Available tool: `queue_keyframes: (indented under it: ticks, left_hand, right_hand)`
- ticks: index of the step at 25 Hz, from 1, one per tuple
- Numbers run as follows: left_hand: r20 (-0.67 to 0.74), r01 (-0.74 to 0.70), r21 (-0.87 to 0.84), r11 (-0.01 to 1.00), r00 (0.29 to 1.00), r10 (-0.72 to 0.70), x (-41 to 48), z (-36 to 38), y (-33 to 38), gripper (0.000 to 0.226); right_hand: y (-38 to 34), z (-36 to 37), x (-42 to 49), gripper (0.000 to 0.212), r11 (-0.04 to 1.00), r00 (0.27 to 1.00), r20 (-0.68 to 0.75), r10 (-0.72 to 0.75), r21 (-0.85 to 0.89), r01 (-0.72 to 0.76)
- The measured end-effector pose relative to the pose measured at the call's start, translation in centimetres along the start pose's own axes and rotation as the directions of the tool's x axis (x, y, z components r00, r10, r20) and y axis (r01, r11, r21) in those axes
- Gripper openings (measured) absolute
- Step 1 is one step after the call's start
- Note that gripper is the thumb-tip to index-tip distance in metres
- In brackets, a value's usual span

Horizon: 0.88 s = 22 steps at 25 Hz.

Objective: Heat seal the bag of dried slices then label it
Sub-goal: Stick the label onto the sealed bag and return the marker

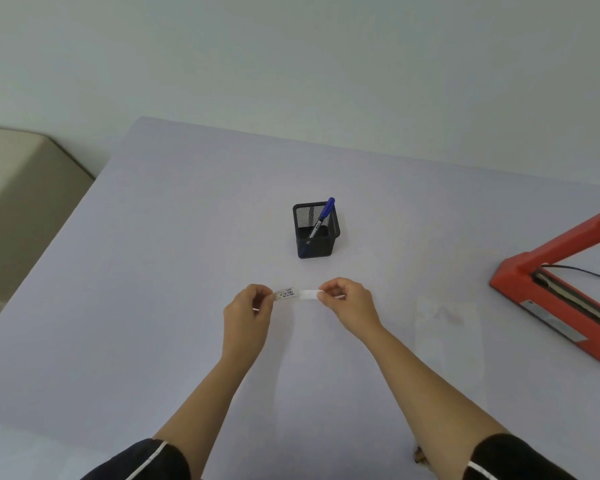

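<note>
While both hands' fingers [321, 295] pinch it, the label [297, 294] stretches between them above the table [153, 271].

Two bare forearms enter frame from 6 o'clock. Left hand [248, 311] and right hand [349, 303] bare: no gloves, rings, or watch visible. Short dark sleeves, near black, end above elbows. Left sleeve [142, 460] at 7 o'clock, right sleeve [515, 457] at 5 o'clock; each carries thin white stripe.

Both hands [248, 311] [349, 301] pinched, forearms extended
</note>
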State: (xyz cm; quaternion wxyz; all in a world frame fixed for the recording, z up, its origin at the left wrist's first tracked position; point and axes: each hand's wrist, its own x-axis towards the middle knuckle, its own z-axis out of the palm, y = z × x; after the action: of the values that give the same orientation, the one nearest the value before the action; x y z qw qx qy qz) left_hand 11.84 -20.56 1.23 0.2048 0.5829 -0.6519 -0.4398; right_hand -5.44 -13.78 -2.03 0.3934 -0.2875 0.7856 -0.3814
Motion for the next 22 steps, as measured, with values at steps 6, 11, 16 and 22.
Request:
queue_keyframes:
  ticks: [6,11,16,22]
  left_hand:
    - [0.009,0.057,0.01,0.998,0.998,-0.057,-1.2,-1.0,-0.9,0.01]
    - [0.027,0.028,0.012,1.0,0.999,-0.028,-1.8,-0.4,0.1,0.01]
    - [0.191,-0.058,0.023,0.998,0.98,0.052,-3.2,5.7,3.3,0.007]
    - [0.426,-0.123,0.006,0.992,0.898,0.109,-7.2,15.0,7.2,0.005]
  right_hand:
    - [1.1,2.0,1.3,0.013,0.953,0.997,-0.062,0.043,-0.297,-0.06]
    - [0.6,1.0,-0.2,0.024,0.976,0.992,-0.128,-0.014,-0.216,-0.014]
    - [3.9,-6.6,-4.3,0.012,0.994,0.964,-0.248,-0.091,-0.088,0.071]
    - [12.7,-16.4,-8.6,0.025,0.999,0.898,-0.437,0.042,-0.001,-0.047]
